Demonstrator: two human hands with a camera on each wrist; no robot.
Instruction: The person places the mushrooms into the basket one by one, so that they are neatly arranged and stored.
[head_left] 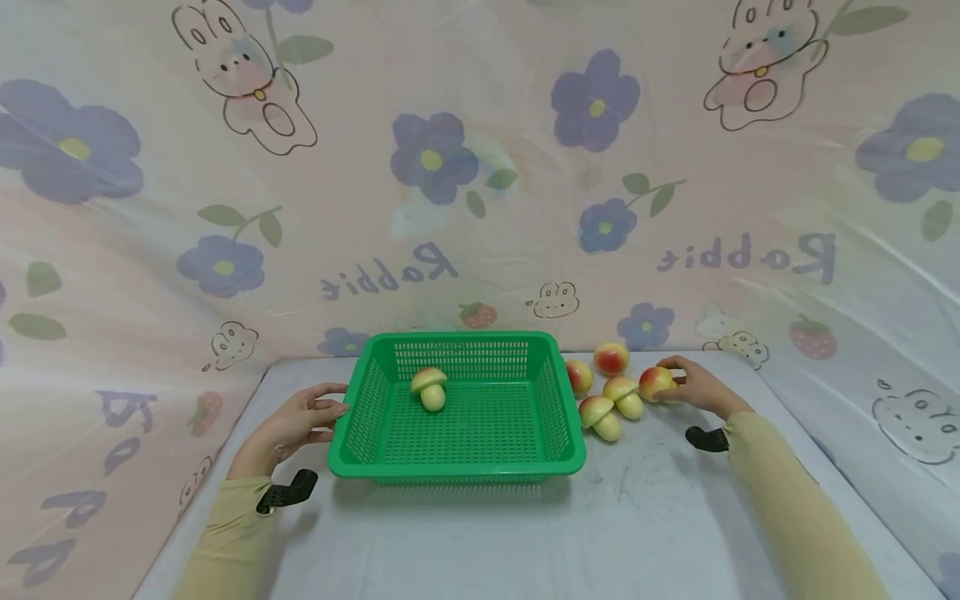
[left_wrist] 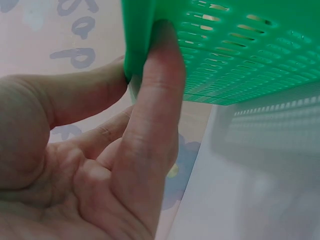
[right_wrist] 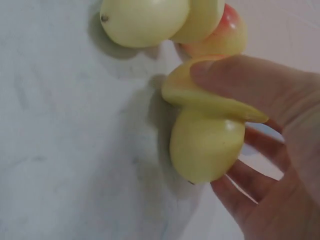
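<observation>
Right hand (right_wrist: 300,167) at right of view pinched a yellow mushroom-shaped piece (right_wrist: 207,142), thumb (right_wrist: 245,80) over the cap, other fingers (right_wrist: 252,181) partly hidden behind it. Rounded stem pointed down-frame. Couldn't tell if piece touched the pale, smudged bench (right_wrist: 65,150). Up top: pale yellow-green piece (right_wrist: 142,20), dark spot at left end, cut off by frame; red-and-yellow piece (right_wrist: 227,35) just beside, partly covered.

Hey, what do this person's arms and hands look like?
The left sleeve and right sleeve are long and pale yellow. Each has a curved black piece near its end. The left hand and right hand are bare, without gloves.
</observation>
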